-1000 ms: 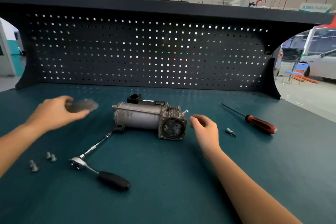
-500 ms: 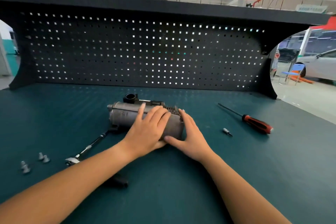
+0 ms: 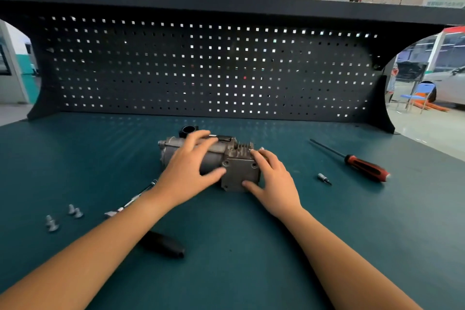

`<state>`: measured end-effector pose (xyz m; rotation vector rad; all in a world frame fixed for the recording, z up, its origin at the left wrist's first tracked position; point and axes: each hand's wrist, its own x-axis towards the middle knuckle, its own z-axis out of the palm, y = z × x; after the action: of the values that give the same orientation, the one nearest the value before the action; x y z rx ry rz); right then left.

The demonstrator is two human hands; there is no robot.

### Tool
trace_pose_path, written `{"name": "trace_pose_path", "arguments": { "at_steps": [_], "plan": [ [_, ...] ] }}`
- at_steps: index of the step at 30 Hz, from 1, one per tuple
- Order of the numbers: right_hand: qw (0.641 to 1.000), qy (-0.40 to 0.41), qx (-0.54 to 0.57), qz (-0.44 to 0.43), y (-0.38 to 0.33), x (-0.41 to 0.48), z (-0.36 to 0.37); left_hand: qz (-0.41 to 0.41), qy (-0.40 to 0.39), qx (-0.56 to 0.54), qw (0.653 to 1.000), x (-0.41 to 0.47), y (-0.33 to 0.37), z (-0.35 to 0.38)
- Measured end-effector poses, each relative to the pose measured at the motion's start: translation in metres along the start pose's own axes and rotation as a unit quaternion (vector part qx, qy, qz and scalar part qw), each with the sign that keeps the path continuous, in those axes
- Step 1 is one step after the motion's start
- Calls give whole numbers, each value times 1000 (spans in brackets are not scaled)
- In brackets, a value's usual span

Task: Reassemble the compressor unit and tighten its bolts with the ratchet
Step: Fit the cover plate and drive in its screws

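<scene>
The grey compressor (image 3: 216, 156) lies on its side mid-bench, its finned head end toward me. A square grey cover plate (image 3: 239, 171) sits against that end face. My left hand (image 3: 188, 168) lies across the cylindrical body with fingers spread and straight, thumb touching the plate's left edge. My right hand (image 3: 273, 178) holds the plate, fingers on its upper right corner and thumb at its lower edge. The ratchet lies under my left forearm; its black handle (image 3: 163, 244) and its silver head (image 3: 110, 214) show. Several loose bolts (image 3: 51, 223) lie at the left.
A red-handled screwdriver (image 3: 364, 167) and a small socket bit (image 3: 324, 178) lie to the right of the compressor. A black pegboard (image 3: 214, 70) walls off the back of the green bench top (image 3: 251, 259).
My left hand carried the cover plate from the left onto the compressor's end, then slid back onto the body. My right hand moved in onto the plate, which now covers the open end.
</scene>
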<state>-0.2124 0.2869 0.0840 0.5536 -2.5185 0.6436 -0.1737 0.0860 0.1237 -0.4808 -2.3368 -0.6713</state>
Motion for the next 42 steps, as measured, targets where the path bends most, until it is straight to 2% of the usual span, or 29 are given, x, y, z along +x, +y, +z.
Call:
{"name": "trace_pose_path", "arguments": {
  "at_steps": [2, 7, 11, 14, 17, 20, 23, 25, 28, 30, 33, 35, 37, 39, 42],
  "plan": [
    [1000, 7, 0, 5, 0, 0, 0, -65, 4, -58, 996, 0, -9, -28],
    [998, 29, 40, 43, 2, -2, 2, -208, 25, -114, 971, -20, -49, -117],
    [994, 40, 84, 56, 2, -1, 5, -322, -57, -25, 945, -71, -91, -178],
    [990, 53, 111, 63, 1, -1, 7, -360, -127, 46, 923, -116, -113, -194],
    [989, 53, 121, 67, 1, -2, 8, -345, -178, 114, 915, -147, -121, -189],
    [989, 50, 123, 70, 0, -2, 9, -310, -141, 104, 934, -149, -118, -178],
    [990, 47, 110, 73, 1, -3, 9, -234, -157, 104, 954, -139, -112, -165],
    [992, 47, 93, 70, 1, -4, 8, -197, -168, 132, 957, -133, -111, -157],
    [994, 46, 81, 65, 2, -4, 7, -193, -170, 146, 955, -129, -110, -156],
    [994, 42, 81, 65, 2, -3, 7, -212, -146, 117, 959, -128, -107, -156],
    [993, 40, 87, 68, 1, -3, 8, -238, -43, 3, 970, -109, -88, -150],
    [992, 39, 94, 71, 0, -3, 7, -232, -15, -68, 970, -81, -70, -135],
    [992, 33, 94, 71, -1, -3, 6, -188, -56, -53, 979, -51, -47, -109],
    [993, 27, 89, 69, -1, -2, 5, -118, -131, 11, 984, -25, -25, -76],
    [995, 19, 76, 62, -1, -3, 3, -60, -246, 42, 966, 2, -4, -25]
  ]
}}
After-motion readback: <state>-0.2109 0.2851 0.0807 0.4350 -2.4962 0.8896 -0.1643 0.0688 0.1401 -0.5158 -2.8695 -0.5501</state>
